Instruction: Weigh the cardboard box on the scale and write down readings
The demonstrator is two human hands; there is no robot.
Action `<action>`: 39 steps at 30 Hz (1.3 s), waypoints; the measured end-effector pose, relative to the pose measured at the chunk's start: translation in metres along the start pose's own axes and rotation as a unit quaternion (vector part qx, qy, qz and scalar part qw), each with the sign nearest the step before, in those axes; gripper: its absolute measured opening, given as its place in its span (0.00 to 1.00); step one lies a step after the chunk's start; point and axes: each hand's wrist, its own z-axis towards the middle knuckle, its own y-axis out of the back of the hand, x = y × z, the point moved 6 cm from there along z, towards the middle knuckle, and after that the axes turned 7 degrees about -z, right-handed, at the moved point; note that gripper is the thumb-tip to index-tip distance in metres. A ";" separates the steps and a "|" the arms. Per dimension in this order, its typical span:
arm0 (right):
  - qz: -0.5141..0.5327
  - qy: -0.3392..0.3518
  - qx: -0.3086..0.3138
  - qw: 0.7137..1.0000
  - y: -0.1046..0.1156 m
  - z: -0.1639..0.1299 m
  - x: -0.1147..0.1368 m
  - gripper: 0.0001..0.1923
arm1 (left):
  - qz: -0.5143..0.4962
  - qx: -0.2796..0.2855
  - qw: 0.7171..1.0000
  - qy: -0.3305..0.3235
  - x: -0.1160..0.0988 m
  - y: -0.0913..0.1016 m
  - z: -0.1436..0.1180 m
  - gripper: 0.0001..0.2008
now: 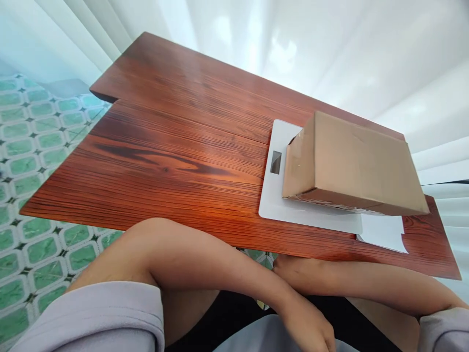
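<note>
Head view: box on scale; long axis left-to-right, along table

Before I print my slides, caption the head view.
Cardboard box on a white scale; left hand and right hand beside the wooden table.

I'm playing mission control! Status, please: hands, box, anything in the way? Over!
Left hand and right hand both off the cardboard box. Box resting on white scale. White papers at scale's corner; nothing seen on top of box.
</note>
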 end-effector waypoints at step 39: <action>0.301 -0.339 -0.740 0.496 0.083 -0.244 -0.154 0.07 | 0.445 -0.859 0.213 -0.138 -0.163 0.012 -0.233 0.16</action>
